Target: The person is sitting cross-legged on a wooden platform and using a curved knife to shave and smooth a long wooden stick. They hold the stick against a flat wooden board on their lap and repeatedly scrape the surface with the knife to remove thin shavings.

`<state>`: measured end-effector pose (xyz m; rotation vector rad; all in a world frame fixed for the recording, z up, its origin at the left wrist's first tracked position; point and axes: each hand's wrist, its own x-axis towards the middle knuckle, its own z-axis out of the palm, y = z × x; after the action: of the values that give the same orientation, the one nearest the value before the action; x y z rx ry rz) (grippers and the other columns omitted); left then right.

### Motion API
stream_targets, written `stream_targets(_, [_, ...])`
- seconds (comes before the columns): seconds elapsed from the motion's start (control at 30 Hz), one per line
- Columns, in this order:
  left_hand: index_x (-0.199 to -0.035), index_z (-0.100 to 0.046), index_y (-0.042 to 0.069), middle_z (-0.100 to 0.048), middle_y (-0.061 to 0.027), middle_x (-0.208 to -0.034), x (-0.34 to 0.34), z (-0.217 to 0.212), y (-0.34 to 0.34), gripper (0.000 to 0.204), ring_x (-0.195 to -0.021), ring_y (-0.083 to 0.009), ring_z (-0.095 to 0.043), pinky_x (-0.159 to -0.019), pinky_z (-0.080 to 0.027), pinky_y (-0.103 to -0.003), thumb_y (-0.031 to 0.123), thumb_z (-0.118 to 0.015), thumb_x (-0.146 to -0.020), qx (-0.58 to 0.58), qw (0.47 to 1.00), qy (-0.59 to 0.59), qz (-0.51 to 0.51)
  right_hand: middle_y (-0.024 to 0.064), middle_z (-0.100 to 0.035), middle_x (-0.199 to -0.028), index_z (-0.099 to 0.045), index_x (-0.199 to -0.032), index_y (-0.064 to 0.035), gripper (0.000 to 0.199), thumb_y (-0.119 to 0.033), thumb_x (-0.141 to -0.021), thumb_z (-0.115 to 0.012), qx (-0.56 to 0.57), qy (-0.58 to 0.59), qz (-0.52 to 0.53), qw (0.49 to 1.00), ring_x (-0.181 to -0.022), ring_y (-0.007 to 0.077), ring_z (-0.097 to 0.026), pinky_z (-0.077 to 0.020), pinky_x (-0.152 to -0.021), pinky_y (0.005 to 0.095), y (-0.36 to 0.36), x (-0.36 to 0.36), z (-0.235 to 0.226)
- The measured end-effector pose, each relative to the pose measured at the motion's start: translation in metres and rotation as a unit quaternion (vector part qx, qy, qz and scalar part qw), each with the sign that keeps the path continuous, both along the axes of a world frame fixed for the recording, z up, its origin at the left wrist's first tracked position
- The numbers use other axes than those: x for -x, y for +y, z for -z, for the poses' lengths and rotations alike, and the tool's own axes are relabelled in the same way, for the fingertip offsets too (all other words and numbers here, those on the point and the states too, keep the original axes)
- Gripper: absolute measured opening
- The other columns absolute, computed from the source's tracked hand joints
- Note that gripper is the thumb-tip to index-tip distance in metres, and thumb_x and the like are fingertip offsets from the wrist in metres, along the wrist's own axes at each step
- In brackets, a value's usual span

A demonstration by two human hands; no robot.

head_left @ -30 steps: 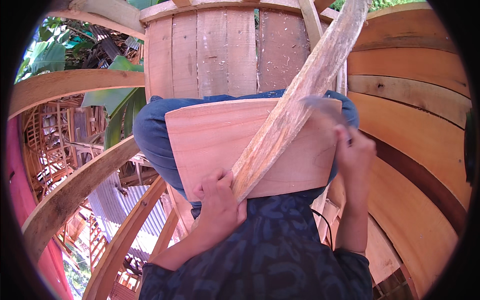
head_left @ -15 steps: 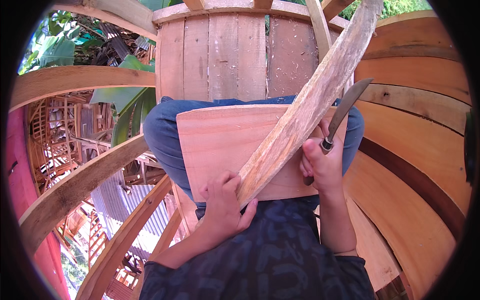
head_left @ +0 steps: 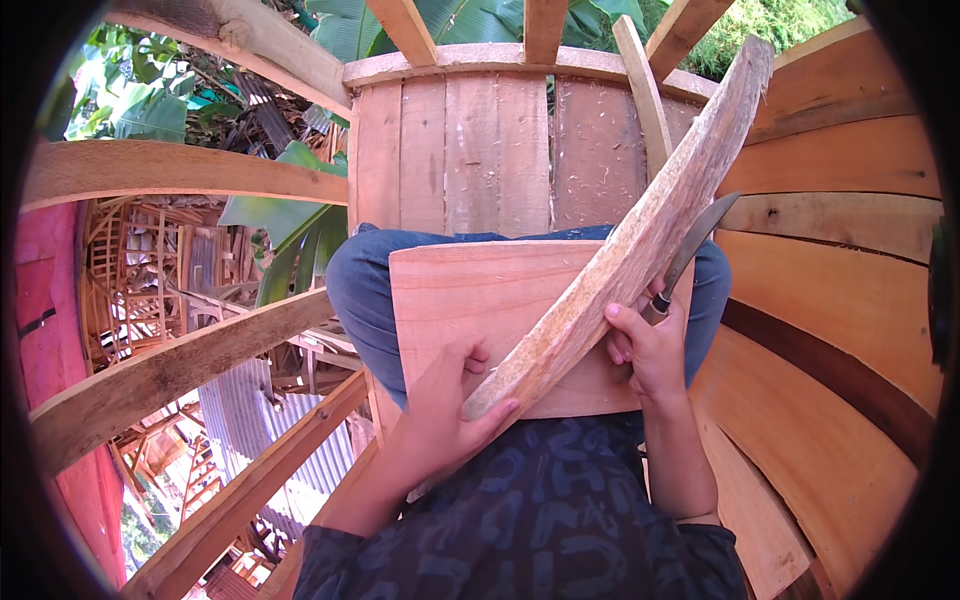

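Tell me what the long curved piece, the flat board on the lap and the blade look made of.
Curved piece: rough, unfinished wood, pale and fibrous. Flat board: smooth planed wood, reddish with fine grain. Blade: probably metal, dull grey and curved.

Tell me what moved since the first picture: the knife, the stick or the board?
The right hand moved with the curved metal knife. One second ago the blade was hidden, with the hand high on the long pale wooden stick. Now the hand sits lower and the blade points up along the stick's right edge. The left hand keeps its grip on the stick's lower end, and the flat light wooden board stays on the lap.
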<state>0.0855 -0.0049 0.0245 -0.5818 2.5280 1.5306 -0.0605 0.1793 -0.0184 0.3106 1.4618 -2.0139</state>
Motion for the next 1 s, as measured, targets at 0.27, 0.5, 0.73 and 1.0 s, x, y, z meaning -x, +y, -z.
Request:
stream_targets(0.27, [-0.115,-0.052,0.002,-0.059,-0.0067,-0.082,0.025,0.007,-0.038,0.057,-0.075,-0.0166,-0.056,-0.068,-0.045,-0.03,0.028,-0.082,-0.074,-0.112,0.956,-0.112,0.245,0.0009,-0.051,-0.064,-0.044,-0.119,0.0045,0.049,-0.001,-0.077,-0.068,0.069,-0.007,0.016,0.997,-0.04,0.0062,-0.041,-0.0352,-0.037,0.023,0.01,-0.001,-0.005])
stream_targets(0.5, [-0.113,-0.048,0.002,-0.058,-0.0105,-0.098,0.01,0.011,-0.01,0.054,-0.094,-0.0165,-0.055,-0.084,-0.043,-0.032,0.028,-0.079,-0.077,-0.254,0.946,-0.09,0.181,0.0035,-0.052,-0.067,-0.045,-0.114,-0.0024,0.045,-0.013,-0.078,-0.069,0.092,0.036,-0.029,0.995,-0.038,0.0074,-0.039,-0.0354,-0.034,0.0226,0.024,0.011,-0.001])
stream_targets(0.73, [-0.123,-0.045,0.001,-0.058,-0.0143,-0.107,0.009,-0.003,-0.001,0.057,-0.104,-0.0213,-0.056,-0.089,-0.043,-0.034,0.02,-0.076,-0.079,-0.224,0.964,-0.093,0.108,-0.0003,-0.047,-0.055,-0.058,-0.097,0.0038,0.052,-0.048,-0.089,-0.063,-0.121,0.164,-0.13,0.97,-0.044,0.006,-0.042,-0.0349,-0.041,0.0241,0.036,0.01,-0.001])
stream_targets(1.0, [-0.126,-0.041,0.002,-0.06,-0.0262,-0.1,0.012,-0.009,0.005,0.052,-0.093,-0.0446,-0.062,-0.074,-0.049,-0.042,0.014,-0.069,-0.082,-0.092,0.99,-0.058,0.087,0.0155,-0.058,-0.058,-0.06,-0.066,-0.0034,0.053,-0.053,-0.086,-0.062,-0.392,0.367,-0.263,0.801,-0.05,0.0341,-0.058,-0.0434,-0.047,0.0382,0.03,-0.024,-0.035])
